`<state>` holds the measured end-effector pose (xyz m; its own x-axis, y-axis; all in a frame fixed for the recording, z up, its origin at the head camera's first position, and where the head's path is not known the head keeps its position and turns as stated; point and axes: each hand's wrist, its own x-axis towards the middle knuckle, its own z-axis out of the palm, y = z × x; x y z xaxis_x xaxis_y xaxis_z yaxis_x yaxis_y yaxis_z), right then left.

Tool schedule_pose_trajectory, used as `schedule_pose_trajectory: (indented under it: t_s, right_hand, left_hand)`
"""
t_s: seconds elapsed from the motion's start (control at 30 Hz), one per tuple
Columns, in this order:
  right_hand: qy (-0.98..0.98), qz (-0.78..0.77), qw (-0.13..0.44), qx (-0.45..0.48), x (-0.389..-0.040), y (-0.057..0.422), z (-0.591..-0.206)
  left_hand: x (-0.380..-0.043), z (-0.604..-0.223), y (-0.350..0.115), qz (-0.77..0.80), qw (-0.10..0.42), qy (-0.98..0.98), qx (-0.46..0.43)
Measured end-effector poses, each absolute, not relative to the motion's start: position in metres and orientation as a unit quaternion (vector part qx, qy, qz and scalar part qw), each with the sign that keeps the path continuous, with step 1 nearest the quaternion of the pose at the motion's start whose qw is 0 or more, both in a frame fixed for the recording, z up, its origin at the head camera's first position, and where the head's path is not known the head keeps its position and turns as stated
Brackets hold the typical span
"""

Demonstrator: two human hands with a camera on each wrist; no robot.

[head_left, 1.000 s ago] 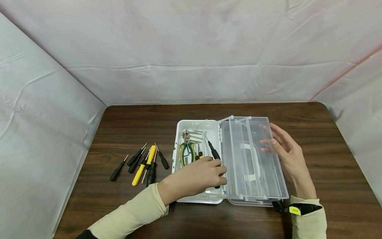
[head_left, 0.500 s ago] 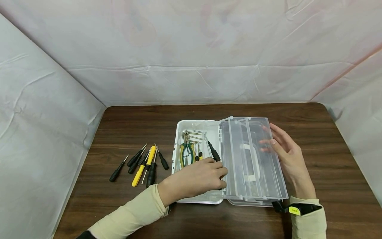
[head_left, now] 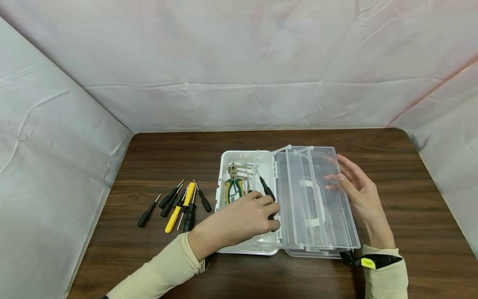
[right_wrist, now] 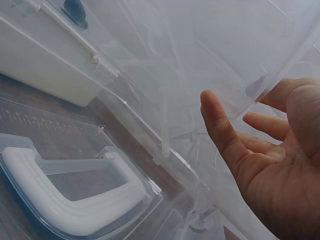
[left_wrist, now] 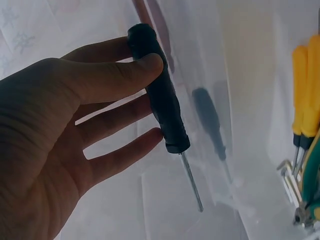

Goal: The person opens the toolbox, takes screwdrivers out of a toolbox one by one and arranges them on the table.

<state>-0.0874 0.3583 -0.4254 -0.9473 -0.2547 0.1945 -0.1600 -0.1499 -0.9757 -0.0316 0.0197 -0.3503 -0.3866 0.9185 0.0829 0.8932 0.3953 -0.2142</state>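
Observation:
In the head view my left hand (head_left: 248, 216) is over the white side of a plastic toolbox (head_left: 246, 250). The left wrist view shows its thumb and fingers gripping the black handle of a screwdriver (left_wrist: 165, 100), its bare metal shaft pointing away. Another black screwdriver (head_left: 267, 189) is beside the hinge. Green-and-yellow pliers (head_left: 234, 182) lie in the box with several hex keys (head_left: 244, 167). My right hand (head_left: 362, 195) holds the right edge of the clear lid (head_left: 298, 199), thumb in front and fingers showing through from behind.
On the brown table (head_left: 179, 153), left of the box, lie several black screwdrivers (head_left: 149, 214) and a yellow-handled screwdriver (head_left: 181, 207). White sheets (head_left: 239, 91) hang around the table. The lid bears a white carrying handle (right_wrist: 75, 210).
My left hand has shifted slightly left over the box with the screwdriver, whose shaft now shows farther left. My right hand and the lid look unmoved.

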Motion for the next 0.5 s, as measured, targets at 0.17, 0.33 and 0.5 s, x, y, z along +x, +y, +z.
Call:
schedule_pose_trajectory:
  t_s: [0.17,0.33,0.5]
  right_hand:
    - [0.648,-0.743,0.033,-0.163,-0.088,0.358,-0.425]
    - [0.647,-0.746,0.032,-0.157,-0.087,0.358,-0.425]
    - [0.647,-0.746,0.033,-0.156,-0.088,0.357,-0.425]
  left_hand:
    - [-0.034,-0.345,0.007,0.035,0.1,-0.847,-0.521]
    - [-0.037,-0.345,-0.009,0.007,0.105,-0.866,-0.489]
    - [-0.038,-0.346,-0.026,-0.022,0.086,-0.887,-0.453]
